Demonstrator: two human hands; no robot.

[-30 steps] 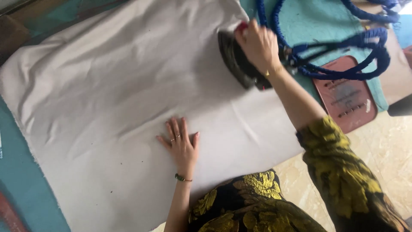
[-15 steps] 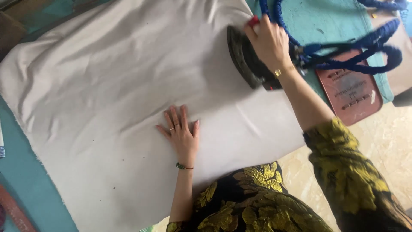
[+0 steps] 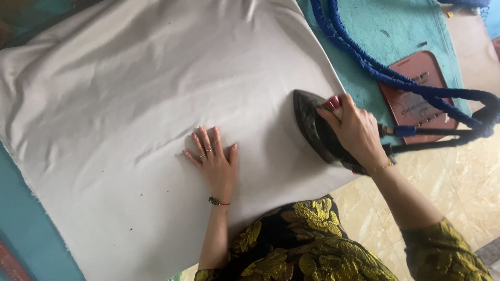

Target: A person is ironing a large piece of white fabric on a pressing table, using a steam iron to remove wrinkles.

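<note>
Firmly clenched right hand [image 3: 357, 130] on iron [image 3: 317, 130]

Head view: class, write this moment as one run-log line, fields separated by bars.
left hand flat on pale cloth | right hand grips dark iron on cloth | blue cords trail right | teal table cover

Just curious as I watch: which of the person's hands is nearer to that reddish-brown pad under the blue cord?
Right. The right hand grips the iron just left of the reddish-brown pad; the left hand lies flat on the white cloth, farther left.
</note>
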